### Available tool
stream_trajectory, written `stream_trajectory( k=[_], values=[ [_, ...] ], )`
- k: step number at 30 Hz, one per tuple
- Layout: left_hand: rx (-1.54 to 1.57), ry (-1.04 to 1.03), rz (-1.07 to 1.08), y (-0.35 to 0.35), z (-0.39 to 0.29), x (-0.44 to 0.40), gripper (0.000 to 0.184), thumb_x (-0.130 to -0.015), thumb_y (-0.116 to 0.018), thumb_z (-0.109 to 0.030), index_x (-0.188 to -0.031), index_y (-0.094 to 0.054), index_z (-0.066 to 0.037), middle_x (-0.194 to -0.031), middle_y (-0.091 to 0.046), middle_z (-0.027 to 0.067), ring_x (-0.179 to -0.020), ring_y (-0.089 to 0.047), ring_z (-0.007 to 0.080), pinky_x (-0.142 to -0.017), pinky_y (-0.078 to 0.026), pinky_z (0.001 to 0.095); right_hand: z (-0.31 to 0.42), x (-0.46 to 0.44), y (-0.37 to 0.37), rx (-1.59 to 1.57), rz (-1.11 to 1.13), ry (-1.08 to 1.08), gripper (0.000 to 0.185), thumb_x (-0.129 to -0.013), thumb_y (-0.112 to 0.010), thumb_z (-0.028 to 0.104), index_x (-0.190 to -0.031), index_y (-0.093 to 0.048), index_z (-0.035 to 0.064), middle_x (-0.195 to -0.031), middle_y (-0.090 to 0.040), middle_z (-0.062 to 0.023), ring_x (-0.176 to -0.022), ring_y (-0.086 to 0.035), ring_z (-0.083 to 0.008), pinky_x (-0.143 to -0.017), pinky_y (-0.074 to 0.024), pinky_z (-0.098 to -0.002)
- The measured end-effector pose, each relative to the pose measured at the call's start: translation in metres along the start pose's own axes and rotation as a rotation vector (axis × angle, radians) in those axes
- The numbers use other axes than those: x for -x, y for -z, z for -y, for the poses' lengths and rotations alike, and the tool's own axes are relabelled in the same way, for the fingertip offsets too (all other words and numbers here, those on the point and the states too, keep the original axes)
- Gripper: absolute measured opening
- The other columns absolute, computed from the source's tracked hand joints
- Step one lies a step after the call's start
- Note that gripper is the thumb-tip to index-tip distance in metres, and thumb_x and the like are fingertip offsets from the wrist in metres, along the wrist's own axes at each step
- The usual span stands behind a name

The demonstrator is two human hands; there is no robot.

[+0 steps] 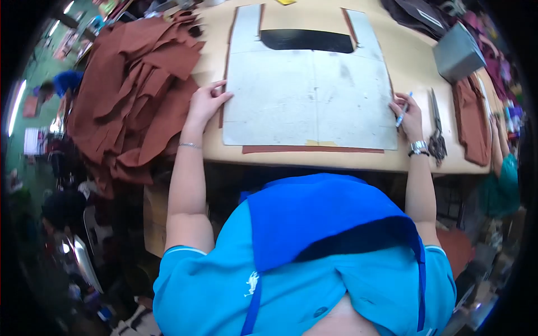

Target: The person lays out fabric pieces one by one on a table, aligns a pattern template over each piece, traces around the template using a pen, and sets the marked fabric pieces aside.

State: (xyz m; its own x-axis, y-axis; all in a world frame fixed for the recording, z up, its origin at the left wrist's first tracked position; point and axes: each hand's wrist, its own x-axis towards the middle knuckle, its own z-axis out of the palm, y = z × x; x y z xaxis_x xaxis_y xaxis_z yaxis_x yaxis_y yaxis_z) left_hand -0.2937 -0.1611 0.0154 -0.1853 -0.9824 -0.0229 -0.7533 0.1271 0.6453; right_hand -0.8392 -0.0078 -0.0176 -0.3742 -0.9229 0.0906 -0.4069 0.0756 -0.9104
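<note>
A large pale-grey pattern template point(280, 95) with a U-shaped cut-out at its far side lies flat on the table. Reddish-brown fabric point(314, 149) shows from under its near and side edges. At the template's left edge is my left hand point(208, 103), its thumb over the edge and its fingers beside it. My right hand point(412, 115) holds a white and blue pen point(402, 113) and rests against the right edge. Dark-handled scissors point(436, 131) lie just to the right of that hand, blades pointing away from me.
A big heap of brown fabric point(140, 84) covers the table's left end and hangs over its edge. To the right stand a grey block point(458, 53) and folded brown fabric point(471, 120). Dark material point(417, 17) lies at the back right. Another person's arm point(499, 145) is at far right.
</note>
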Motion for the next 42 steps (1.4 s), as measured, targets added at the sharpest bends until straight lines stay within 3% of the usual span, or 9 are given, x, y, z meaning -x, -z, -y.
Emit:
stream_trajectory(
  k=[2,9,12,15,18,20,28,38,42],
  values=[
    [0.170,0.058,0.013,-0.005,0.006,-0.001,0.051,-0.076,-0.079,-0.029,-0.122,-0.067,-0.010,-0.064,-0.054,-0.0009,-0.061,-0.052,0.0081,-0.061,-0.046,0.0276,0.005,0.002,-0.002,-0.062,-0.005,-0.021,0.038,-0.083,-0.075,0.005,-0.117,-0.060,0.0004,-0.093,-0.066,-0.0046,-0.085,-0.062,-0.0109,-0.078,-0.0526,-0.0228],
    [0.043,0.010,-0.043,-0.002,-0.002,0.002,0.053,-0.077,-0.078,-0.029,-0.123,-0.065,-0.008,-0.065,-0.056,0.0018,-0.062,-0.055,0.0107,-0.062,-0.048,0.0286,0.008,0.004,-0.003,-0.120,-0.016,-0.058,0.036,-0.086,-0.072,0.006,-0.119,-0.059,0.0017,-0.091,-0.064,-0.0023,-0.077,-0.059,-0.0073,-0.065,-0.0491,-0.0196],
    [-0.070,-0.029,-0.117,-0.009,-0.029,-0.002,0.050,-0.078,-0.076,-0.029,-0.122,-0.065,-0.008,-0.075,-0.062,0.0060,-0.068,-0.061,0.0187,-0.065,-0.051,0.0343,0.023,0.008,-0.001,-0.240,-0.111,-0.126,0.031,-0.096,-0.062,0.025,-0.118,-0.059,0.0042,-0.092,-0.063,-0.0006,-0.075,-0.056,-0.0053,-0.059,-0.0479,-0.0193],
    [-0.095,-0.237,-0.044,-0.032,-0.067,-0.025,0.047,-0.080,-0.074,-0.028,-0.120,-0.065,-0.007,-0.098,-0.064,0.0109,-0.087,-0.063,0.0254,-0.079,-0.051,0.0370,0.043,0.004,-0.007,-0.167,-0.236,-0.062,0.056,-0.102,-0.038,0.053,-0.118,-0.060,0.0041,-0.092,-0.062,-0.0002,-0.074,-0.055,-0.0064,-0.061,-0.0488,-0.0200],
    [-0.070,-0.463,0.020,-0.065,-0.101,-0.057,0.047,-0.080,-0.074,-0.029,-0.120,-0.065,-0.007,-0.112,-0.061,0.0128,-0.103,-0.059,0.0291,-0.091,-0.048,0.0387,0.057,-0.006,-0.027,-0.315,-0.223,-0.033,0.059,-0.102,-0.034,0.053,-0.119,-0.062,0.0039,-0.091,-0.063,-0.0005,-0.075,-0.055,-0.0066,-0.063,-0.0497,-0.0210],
    [-0.102,-0.557,0.024,-0.085,-0.123,-0.077,0.048,-0.079,-0.074,-0.030,-0.120,-0.065,-0.008,-0.118,-0.059,0.0130,-0.112,-0.055,0.0310,-0.098,-0.045,0.0399,0.061,-0.016,-0.043,-0.378,-0.150,-0.030,0.047,-0.102,-0.043,0.042,-0.119,-0.063,0.0026,-0.093,-0.066,-0.0022,-0.077,-0.058,-0.0071,-0.066,-0.0510,-0.0215],
    [-0.306,-0.558,0.244,-0.084,-0.151,-0.108,0.053,-0.073,-0.079,-0.034,-0.118,-0.066,-0.009,-0.114,-0.060,0.0109,-0.112,-0.054,0.0302,-0.099,-0.043,0.0398,0.099,-0.047,-0.112,-0.416,0.082,-0.019,0.023,-0.091,-0.065,0.011,-0.112,-0.066,0.0020,-0.096,-0.071,-0.0064,-0.081,-0.065,-0.0082,-0.069,-0.0519,-0.0209],
    [-0.311,-0.560,0.252,-0.080,-0.151,-0.102,0.048,-0.074,-0.078,-0.034,-0.115,-0.067,-0.010,-0.116,-0.059,0.0089,-0.114,-0.053,0.0275,-0.101,-0.039,0.0434,0.095,-0.104,-0.191,-0.206,0.100,0.286,0.009,-0.083,-0.065,0.010,-0.084,-0.062,0.0012,-0.075,-0.066,-0.0036,-0.067,-0.061,-0.0071,-0.059,-0.0494,-0.0232],
    [-0.274,-0.565,0.066,-0.091,-0.140,-0.084,0.045,-0.078,-0.076,-0.031,-0.115,-0.065,-0.010,-0.118,-0.057,0.0108,-0.116,-0.052,0.0292,-0.102,-0.037,0.0453,0.095,-0.103,-0.191,-0.042,0.101,0.344,0.009,-0.079,-0.065,0.008,-0.076,-0.061,0.0010,-0.067,-0.064,-0.0066,-0.059,-0.061,-0.0116,-0.055,-0.0497,-0.0252]
  ],
)
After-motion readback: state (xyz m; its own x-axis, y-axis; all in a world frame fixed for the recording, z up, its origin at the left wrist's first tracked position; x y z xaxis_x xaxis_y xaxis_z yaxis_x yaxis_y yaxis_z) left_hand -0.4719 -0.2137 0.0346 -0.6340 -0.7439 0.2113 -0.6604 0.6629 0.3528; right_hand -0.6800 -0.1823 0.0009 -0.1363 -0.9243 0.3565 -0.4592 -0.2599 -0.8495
